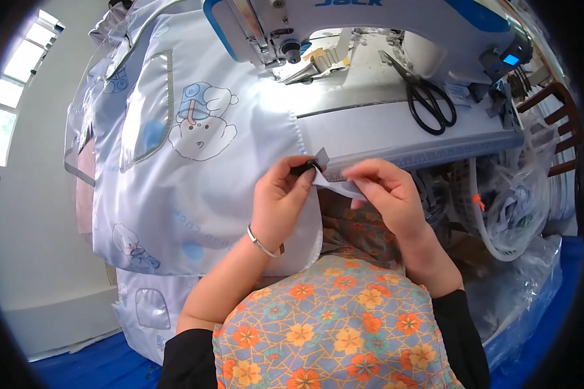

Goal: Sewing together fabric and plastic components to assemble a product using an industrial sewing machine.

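My left hand is closed, thumb against fingers, over the sewing table's front edge. Pinched in it is a small black piece with a flat grey tab sticking up; its kind is unclear. A narrow white strip of cloth runs from that pinch across to my right hand. The right fingers are bent and closed on the strip's other end, partly hiding it. Just left of my hands lies a large white printed cloth with cartoon animals and a grey-edged pocket, draped over the table.
A white and blue sewing machine stands at the back. Black-handled scissors lie on its bed, right of a metal folder attachment. A ruler strip follows the table edge. At right are a white plastic basket and clear plastic.
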`<action>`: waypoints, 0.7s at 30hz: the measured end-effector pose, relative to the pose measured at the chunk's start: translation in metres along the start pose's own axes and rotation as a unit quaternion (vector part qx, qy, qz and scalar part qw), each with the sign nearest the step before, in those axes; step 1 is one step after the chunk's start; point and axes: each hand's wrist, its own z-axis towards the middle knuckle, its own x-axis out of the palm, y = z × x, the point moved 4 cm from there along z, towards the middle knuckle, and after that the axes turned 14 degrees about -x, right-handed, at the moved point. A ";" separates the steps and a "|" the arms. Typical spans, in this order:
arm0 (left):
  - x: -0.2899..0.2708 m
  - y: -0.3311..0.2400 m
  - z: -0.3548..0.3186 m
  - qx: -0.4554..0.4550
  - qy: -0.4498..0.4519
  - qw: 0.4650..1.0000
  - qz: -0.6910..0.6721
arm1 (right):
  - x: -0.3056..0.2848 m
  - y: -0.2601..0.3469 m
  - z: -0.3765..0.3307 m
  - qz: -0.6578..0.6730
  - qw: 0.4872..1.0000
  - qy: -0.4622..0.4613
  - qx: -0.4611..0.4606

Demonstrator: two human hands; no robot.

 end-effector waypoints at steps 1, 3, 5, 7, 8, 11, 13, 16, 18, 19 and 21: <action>-0.001 0.000 0.001 -0.013 0.025 0.997 -0.069 | 0.004 0.005 0.001 0.055 0.996 0.050 -0.040; -0.002 0.000 0.001 -0.027 0.048 0.989 -0.136 | 0.011 0.011 0.001 0.111 0.985 0.101 -0.080; -0.004 -0.002 0.000 -0.018 0.039 0.988 -0.149 | 0.013 0.011 0.000 0.087 0.990 0.089 -0.059; -0.003 -0.003 -0.002 -0.007 0.043 0.990 -0.133 | 0.015 0.012 0.002 0.017 0.993 0.087 -0.084; -0.002 -0.004 -0.003 0.006 0.046 0.992 -0.121 | 0.015 0.012 0.003 -0.061 0.989 0.088 -0.105; -0.001 -0.004 -0.004 0.004 0.036 0.997 -0.074 | 0.006 0.008 0.009 0.012 0.996 -0.016 -0.083; 0.000 -0.004 -0.005 0.000 0.040 0.996 -0.077 | 0.001 0.006 0.014 0.052 0.994 -0.052 -0.085; 0.001 -0.005 -0.005 -0.007 0.033 0.998 -0.061 | 0.000 0.008 0.017 0.066 0.992 0.016 -0.104; 0.001 -0.007 -0.005 -0.009 0.027 0.999 -0.040 | -0.001 0.011 0.016 -0.013 0.988 0.033 -0.148; 0.000 -0.008 -0.006 -0.006 0.030 0.998 -0.058 | 0.001 0.011 0.016 -0.022 0.986 0.047 -0.158; 0.000 -0.009 -0.007 -0.003 0.033 0.997 -0.076 | 0.005 -0.003 0.013 0.048 0.998 0.006 -0.031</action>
